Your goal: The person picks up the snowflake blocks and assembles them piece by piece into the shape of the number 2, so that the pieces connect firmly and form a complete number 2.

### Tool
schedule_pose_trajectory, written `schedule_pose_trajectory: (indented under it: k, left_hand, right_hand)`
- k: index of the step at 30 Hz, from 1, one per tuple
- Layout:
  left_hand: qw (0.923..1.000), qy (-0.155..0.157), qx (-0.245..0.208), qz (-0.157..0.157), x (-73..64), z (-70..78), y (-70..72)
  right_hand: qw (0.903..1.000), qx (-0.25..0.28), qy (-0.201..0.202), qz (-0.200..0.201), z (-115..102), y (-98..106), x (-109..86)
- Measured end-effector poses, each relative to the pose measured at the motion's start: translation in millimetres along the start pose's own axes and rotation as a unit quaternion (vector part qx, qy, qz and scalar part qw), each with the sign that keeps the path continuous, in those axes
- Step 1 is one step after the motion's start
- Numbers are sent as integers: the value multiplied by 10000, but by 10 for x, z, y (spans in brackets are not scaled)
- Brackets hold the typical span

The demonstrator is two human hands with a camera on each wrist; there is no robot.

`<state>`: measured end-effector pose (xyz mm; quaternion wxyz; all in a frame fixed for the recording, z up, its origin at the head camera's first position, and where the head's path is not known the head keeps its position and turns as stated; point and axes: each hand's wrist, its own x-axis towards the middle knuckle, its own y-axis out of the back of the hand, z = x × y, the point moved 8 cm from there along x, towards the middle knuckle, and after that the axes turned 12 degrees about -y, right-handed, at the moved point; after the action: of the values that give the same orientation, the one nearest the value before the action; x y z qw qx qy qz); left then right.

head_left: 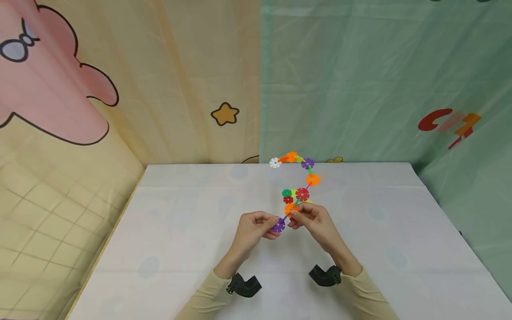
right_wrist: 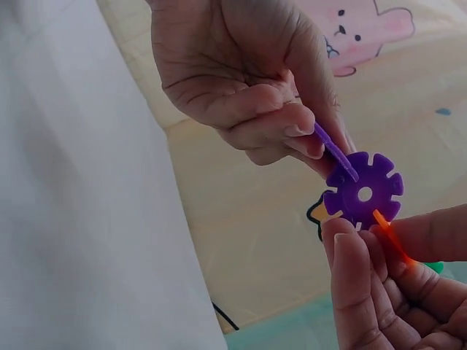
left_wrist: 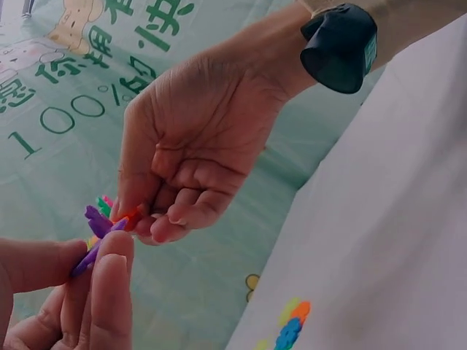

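Observation:
My left hand pinches a notched purple plastic disc between thumb and fingers. It slots into a second purple disc, which shows face-on in the right wrist view. My right hand pinches an orange disc that meets that second purple disc's edge. Beyond my fingers, a chain of interlocked discs curves away over the table: a red disc, another orange disc, a further purple disc and, at its far end, a white disc.
Beside the red disc lie a green disc and a small dark red disc. The white table reaches back to printed curtains. Black wrist cameras are strapped at both sleeves.

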<state>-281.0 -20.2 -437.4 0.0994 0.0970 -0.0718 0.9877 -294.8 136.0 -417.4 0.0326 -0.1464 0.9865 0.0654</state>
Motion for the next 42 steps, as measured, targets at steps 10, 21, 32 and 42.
schedule_pose_trajectory:
  k: [10,21,32,42]
  left_hand:
    - [9981,216,443,-377,-102,-127,181]
    - [9969,377,383,-574,-287,-258,398]
    - [9988,270,278,-305,-347,-251,511]
    - [9978,102,623,-218,-390,-140,459]
  right_hand:
    - [9982,-104,-367,-458,200,-209,98]
    - [9926,-82,-731,-963,419,-499,149]
    - [9926,313,-656,-973,414,-591,165]
    - [9910,624,-520,-1067,332,-612,120]
